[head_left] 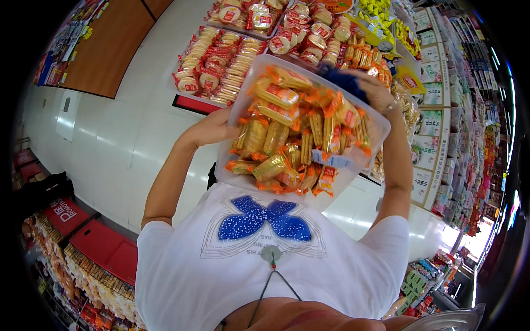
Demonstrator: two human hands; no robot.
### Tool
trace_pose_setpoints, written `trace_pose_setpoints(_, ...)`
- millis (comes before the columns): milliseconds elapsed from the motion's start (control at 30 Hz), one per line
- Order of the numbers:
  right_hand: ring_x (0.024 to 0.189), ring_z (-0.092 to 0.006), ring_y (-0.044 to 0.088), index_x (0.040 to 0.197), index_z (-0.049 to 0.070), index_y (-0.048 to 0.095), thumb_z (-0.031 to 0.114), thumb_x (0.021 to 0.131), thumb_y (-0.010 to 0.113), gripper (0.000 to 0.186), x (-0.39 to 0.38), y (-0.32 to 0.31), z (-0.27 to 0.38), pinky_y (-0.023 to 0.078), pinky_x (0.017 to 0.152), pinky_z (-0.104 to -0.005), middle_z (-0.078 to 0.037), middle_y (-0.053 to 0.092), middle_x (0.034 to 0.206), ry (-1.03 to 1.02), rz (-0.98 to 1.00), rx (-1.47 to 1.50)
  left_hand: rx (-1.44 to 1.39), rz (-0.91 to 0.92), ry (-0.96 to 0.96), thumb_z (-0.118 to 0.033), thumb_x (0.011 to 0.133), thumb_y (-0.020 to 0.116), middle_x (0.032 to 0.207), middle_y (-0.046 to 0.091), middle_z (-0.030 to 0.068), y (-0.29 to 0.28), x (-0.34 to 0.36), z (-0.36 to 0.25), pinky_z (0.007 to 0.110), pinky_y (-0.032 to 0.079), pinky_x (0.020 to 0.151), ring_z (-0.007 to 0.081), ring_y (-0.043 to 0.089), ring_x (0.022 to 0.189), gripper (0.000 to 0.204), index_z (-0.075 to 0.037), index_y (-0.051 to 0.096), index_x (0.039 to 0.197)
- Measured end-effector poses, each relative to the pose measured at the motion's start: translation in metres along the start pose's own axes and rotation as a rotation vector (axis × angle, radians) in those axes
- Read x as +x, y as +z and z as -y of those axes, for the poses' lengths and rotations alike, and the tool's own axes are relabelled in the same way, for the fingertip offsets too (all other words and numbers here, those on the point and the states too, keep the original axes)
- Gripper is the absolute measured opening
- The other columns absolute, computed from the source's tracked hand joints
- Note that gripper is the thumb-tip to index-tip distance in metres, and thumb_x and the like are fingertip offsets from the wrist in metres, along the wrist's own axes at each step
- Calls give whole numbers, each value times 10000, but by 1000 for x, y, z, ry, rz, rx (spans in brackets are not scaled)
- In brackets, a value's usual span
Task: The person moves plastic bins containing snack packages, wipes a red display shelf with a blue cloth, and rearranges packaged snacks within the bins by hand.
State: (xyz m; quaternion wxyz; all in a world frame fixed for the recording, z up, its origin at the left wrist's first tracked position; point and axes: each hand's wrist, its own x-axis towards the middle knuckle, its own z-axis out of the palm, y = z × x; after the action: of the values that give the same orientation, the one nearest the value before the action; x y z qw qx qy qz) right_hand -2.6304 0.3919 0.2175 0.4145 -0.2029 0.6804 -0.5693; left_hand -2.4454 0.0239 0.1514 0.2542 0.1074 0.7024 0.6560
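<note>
A clear plastic tub [309,127], full of small orange-wrapped snack packets [292,132], is held up in front of the person's chest, above the white shirt with a blue butterfly [265,218]. The left hand [212,129] presses flat on the tub's left wall, and the right hand [378,94] grips its far right rim, fingers curled over the edge. Behind the tub are display bins of red and white cracker packs [218,66], and shelves of goods [458,110] stand at the right.
</note>
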Motion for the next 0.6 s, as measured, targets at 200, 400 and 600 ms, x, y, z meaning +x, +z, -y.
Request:
trace_pose_setpoints(200, 1142, -198, 489, 1270, 79, 515, 242, 928, 474, 381, 83, 51, 55, 368, 983, -312, -88, 528, 1251, 143, 258, -669, 227, -32, 14, -154, 678, 519, 1277, 480, 219, -1, 14, 12, 344, 357, 987, 290, 470, 1194, 739, -28, 300, 1372)
trace_pose_setpoints(400, 1123, -181, 500, 1246, 150, 552, 213, 940, 454, 327, 179, 105, 58, 360, 999, -283, -63, 534, 1260, -100, 374, -654, 306, 24, -24, -137, 697, 526, 1269, 488, 206, -2, 15, 14, 351, 392, 938, 266, 500, 1137, 714, -39, 310, 1370)
trace_pose_setpoints(600, 1065, -188, 515, 1208, 190, 578, 256, 929, 444, 316, 193, 133, 56, 373, 970, -299, -91, 568, 1189, -83, 554, -864, 400, -7, -32, -195, 717, 512, 1221, 515, 199, 4, 20, 9, 389, 399, 923, 338, 511, 1104, 622, -64, 384, 1311)
